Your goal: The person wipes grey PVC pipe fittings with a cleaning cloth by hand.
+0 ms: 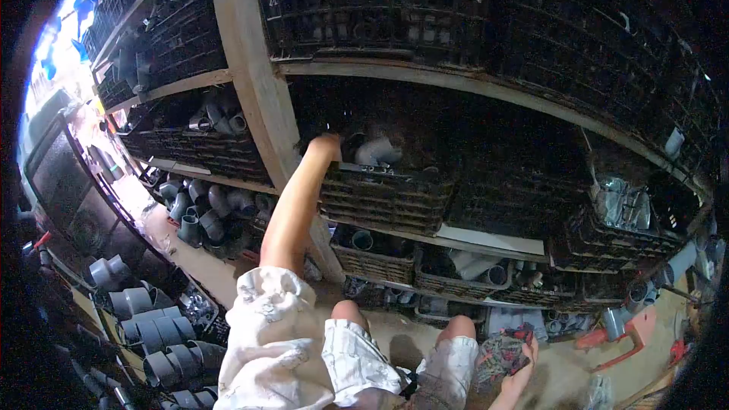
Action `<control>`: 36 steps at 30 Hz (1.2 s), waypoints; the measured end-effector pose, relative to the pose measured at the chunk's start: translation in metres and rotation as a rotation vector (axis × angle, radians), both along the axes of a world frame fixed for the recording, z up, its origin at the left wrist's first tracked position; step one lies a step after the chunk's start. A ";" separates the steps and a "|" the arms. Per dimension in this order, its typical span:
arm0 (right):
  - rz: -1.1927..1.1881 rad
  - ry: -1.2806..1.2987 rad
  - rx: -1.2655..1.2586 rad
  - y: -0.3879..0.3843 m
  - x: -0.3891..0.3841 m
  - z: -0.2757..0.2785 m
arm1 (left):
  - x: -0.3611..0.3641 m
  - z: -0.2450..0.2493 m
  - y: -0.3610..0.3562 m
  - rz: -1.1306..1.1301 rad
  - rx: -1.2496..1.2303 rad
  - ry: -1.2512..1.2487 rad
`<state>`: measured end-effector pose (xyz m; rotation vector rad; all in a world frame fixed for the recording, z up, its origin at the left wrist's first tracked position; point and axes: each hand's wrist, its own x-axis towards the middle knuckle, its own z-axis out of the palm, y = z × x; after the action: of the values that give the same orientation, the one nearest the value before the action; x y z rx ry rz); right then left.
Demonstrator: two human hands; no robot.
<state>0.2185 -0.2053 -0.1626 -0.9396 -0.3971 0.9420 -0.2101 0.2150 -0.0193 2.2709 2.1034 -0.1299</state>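
Note:
My left hand [326, 146] reaches over the front edge of a black plastic crate [387, 197] on the middle shelf. Its fingers disappear into the dark, so whether they hold anything does not show. Just right of that hand, a grey pipe elbow [377, 152] lies in the crate. Low on the right, beside my knee, my right hand [528, 357] is closed around a crumpled, dark patterned cloth [501, 358] with some red in it.
A wooden post [254, 61] stands left of my left arm. Grey pipe fittings [156, 330] are stacked at lower left, with more elbows [201, 209] under the left shelf. A red metal frame [626, 338] sits on the floor at right. Crates fill the upper shelf.

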 end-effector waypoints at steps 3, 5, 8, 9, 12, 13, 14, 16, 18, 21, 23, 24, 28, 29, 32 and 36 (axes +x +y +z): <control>-0.029 0.031 -0.046 -0.008 0.007 -0.013 | 0.005 0.005 -0.004 -0.122 0.033 0.048; -0.067 0.069 -0.087 -0.007 0.009 -0.021 | 0.002 0.012 -0.009 -0.209 0.063 -0.050; -0.057 0.021 -0.126 -0.001 0.005 -0.014 | -0.016 -0.010 0.011 -0.331 0.342 -0.272; -0.066 0.006 -0.149 0.001 0.004 -0.013 | -0.005 0.003 -0.003 -0.231 0.395 -0.590; -0.113 0.017 -0.183 0.008 -0.006 -0.006 | 0.015 0.043 -0.049 0.002 0.445 -1.447; -0.119 0.028 -0.172 0.009 -0.009 -0.004 | 0.012 0.042 -0.051 0.015 0.427 -1.699; -0.072 0.015 -0.158 0.010 -0.009 -0.001 | 0.009 0.041 -0.054 0.024 0.402 -1.952; -0.051 0.012 -0.137 0.013 -0.010 0.002 | 0.012 0.045 -0.071 -0.123 0.292 -2.359; -0.012 0.059 -0.078 0.014 -0.017 0.009 | 0.029 0.047 -0.110 -0.224 0.217 -2.575; 0.159 0.207 0.177 0.033 -0.030 0.028 | 0.064 0.046 -0.158 -0.241 0.137 -2.567; 0.196 0.267 0.147 0.052 -0.037 0.044 | 0.087 0.042 -0.189 -0.205 0.036 -2.348; 0.177 0.265 0.277 0.066 -0.052 0.066 | 0.101 0.038 -0.203 -0.278 0.011 -2.235; 0.355 -0.127 0.589 0.098 -0.098 0.132 | 0.154 0.018 -0.242 -0.217 -0.228 -2.149; 0.292 -0.298 0.454 0.107 -0.108 0.134 | 0.167 0.017 -0.253 -0.137 -0.307 -2.229; 0.360 -0.868 0.460 0.114 -0.143 0.177 | 0.190 -0.004 -0.261 -0.041 -0.286 -2.601; 0.364 -0.615 0.427 0.142 -0.142 0.161 | 0.202 -0.006 -0.279 -0.368 0.161 -2.345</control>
<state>0.0770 -0.0629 -0.0015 -0.7551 -1.2740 0.8267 -0.0083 -0.0643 -0.0252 0.9593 0.3046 1.6249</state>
